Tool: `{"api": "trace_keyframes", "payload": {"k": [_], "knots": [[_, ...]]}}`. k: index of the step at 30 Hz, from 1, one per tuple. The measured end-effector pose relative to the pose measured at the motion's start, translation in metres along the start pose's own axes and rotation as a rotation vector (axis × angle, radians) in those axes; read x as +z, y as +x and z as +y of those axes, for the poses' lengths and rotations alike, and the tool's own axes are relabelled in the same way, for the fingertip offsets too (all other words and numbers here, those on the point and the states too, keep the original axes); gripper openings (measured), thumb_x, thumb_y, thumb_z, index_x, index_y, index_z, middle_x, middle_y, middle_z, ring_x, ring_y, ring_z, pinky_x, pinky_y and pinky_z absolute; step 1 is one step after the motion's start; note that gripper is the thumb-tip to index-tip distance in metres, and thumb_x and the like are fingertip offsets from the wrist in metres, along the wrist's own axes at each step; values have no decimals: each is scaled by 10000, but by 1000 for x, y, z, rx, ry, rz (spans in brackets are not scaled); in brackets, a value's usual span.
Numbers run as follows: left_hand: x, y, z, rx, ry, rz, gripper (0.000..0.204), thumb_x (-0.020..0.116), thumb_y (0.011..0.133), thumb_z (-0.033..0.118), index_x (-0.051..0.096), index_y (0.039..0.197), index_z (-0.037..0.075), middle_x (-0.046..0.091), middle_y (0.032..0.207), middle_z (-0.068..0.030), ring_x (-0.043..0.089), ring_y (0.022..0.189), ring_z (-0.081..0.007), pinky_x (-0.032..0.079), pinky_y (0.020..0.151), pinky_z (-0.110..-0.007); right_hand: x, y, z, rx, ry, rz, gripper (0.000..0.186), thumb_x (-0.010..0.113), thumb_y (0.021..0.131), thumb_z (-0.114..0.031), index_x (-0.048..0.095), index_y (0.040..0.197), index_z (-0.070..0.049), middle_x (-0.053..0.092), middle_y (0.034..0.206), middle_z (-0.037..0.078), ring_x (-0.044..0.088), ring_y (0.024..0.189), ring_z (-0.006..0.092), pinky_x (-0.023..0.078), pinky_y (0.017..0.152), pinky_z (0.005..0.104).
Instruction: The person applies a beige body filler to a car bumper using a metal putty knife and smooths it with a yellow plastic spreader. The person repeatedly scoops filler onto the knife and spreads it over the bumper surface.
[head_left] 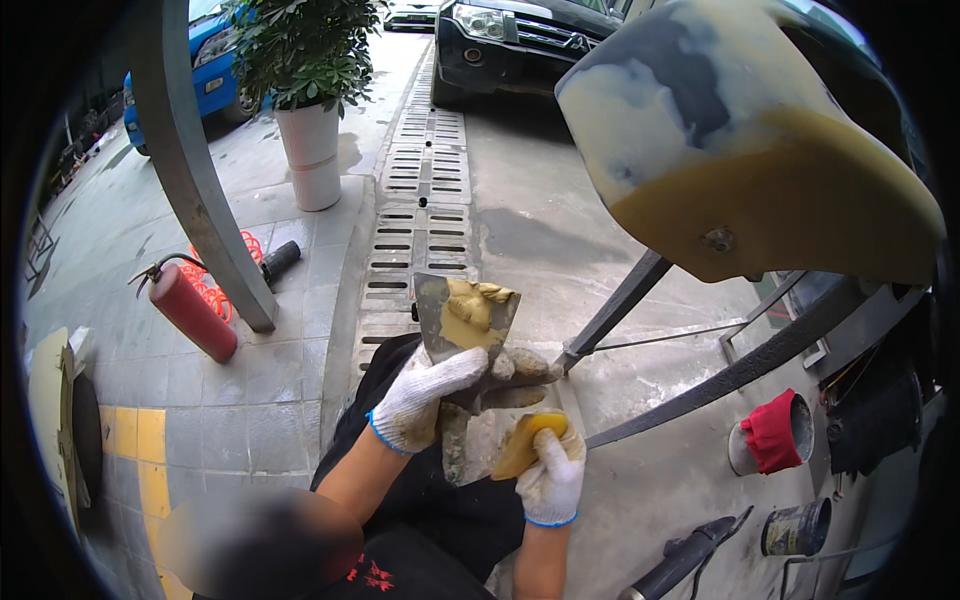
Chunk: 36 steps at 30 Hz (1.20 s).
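Observation:
My left hand (pixel 418 402), in a white knit glove with a blue cuff, grips a flat metal putty scraper (pixel 432 318). Yellow putty (pixel 470 312) lies in a lump on its blade. Soiled glove fingers show past the scraper's right side. My right hand (pixel 553 482), gloved the same way, is closed on a yellow spreader (pixel 516 448), tilted just below the scraper. A grey, putty-stained flat piece (pixel 456 440) shows between the hands; what holds it is hidden. Up to the right, apart from both hands, a curved panel (pixel 730 185) carries yellow filler and grey patches.
A dark metal stand (pixel 735 368) runs beneath the panel. At left are a post (pixel 190 150), a red fire extinguisher (pixel 190 312) and a potted plant (pixel 308 150). A bucket with red cloth (pixel 772 438) and a dark tool (pixel 682 560) lie at lower right. Cars stand behind.

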<state>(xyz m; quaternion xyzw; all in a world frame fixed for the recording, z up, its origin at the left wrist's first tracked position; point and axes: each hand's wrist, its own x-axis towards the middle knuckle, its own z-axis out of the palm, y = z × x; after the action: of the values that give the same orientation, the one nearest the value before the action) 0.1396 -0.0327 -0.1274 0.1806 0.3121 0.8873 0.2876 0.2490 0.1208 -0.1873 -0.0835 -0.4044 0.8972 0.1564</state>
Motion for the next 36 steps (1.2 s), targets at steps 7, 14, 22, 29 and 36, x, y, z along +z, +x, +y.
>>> {"api": "trace_keyframes", "payload": {"k": [7,14,22,29,36], "knots": [[-28,2,-36,90,-49,117,422,605,921,233,522,1235,-36,606,1155,-186,605,1064,-297,484,938,-398,28,30,34,-308,-439,51,257,579,902,-13,565,1147,61,647,1047,104,626,940,164,511,855,294],[-69,44,-10,21,-199,71,333,574,944,274,569,1092,-25,615,1142,-244,592,1126,-432,482,969,-526,24,69,46,-234,-1060,-139,201,604,894,29,611,1093,54,671,1000,94,636,935,138,503,854,264],[-154,117,23,-220,-220,-112,280,627,897,292,567,895,18,627,926,-211,655,823,-380,552,706,-462,48,143,65,-272,4,417,246,565,924,-53,564,1166,-14,646,1023,117,649,922,230,551,813,364],[-179,165,29,-718,-109,-311,411,705,852,151,556,1214,25,644,1016,-57,609,880,-135,498,756,-272,91,171,85,-342,512,152,200,507,978,-90,565,1146,2,643,950,142,666,737,257,565,579,363],[-142,220,11,-746,-442,-439,264,585,930,170,551,1089,-38,528,1276,-296,501,1224,-441,442,1029,-501,120,137,156,-387,7,910,226,513,952,-5,594,1155,51,655,1034,101,654,903,154,535,841,280]]}}
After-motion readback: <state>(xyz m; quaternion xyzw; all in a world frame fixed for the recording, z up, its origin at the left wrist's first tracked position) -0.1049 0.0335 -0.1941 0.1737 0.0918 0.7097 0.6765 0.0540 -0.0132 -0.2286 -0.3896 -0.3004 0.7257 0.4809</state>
